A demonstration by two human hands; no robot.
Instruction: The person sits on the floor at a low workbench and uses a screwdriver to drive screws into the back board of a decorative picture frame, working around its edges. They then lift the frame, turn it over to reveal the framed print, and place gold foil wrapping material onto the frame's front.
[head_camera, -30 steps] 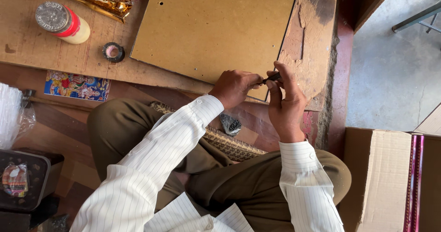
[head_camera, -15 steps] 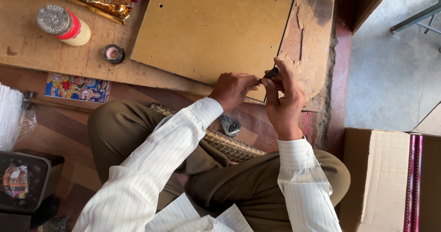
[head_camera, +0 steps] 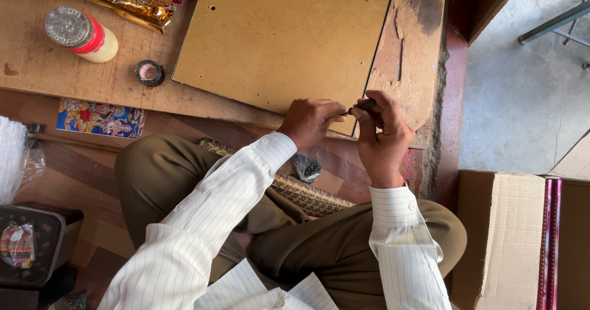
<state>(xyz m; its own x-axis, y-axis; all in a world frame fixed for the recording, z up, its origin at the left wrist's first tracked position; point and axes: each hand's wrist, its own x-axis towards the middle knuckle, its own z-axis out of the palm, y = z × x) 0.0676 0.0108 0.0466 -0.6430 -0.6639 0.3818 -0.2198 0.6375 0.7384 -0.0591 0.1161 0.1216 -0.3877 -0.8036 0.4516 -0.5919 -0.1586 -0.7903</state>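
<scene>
At board edge (head_camera: 279,46), dark tool (head_camera: 365,105), right-hand fingers (head_camera: 373,116) around it

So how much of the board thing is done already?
Small pins dot the brown board along its near edge, so some look done. Now the right hand holds a dark tool at the near corner, the left hand pinching beside it. Other edges are hard to judge.

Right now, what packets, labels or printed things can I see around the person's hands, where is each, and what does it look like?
Bottle: lying on the worktable, top left; cream body, red label band, silver cap.
Foil packets: top edge, beside the bottle; crinkled gold and maroon.
Picture card: below the table's edge, left; rectangular, bright blue with many-coloured figures.
Cardboard box: lower right; plain brown.
Small pouch: lower left, on a dark case; clear, printed.
</scene>
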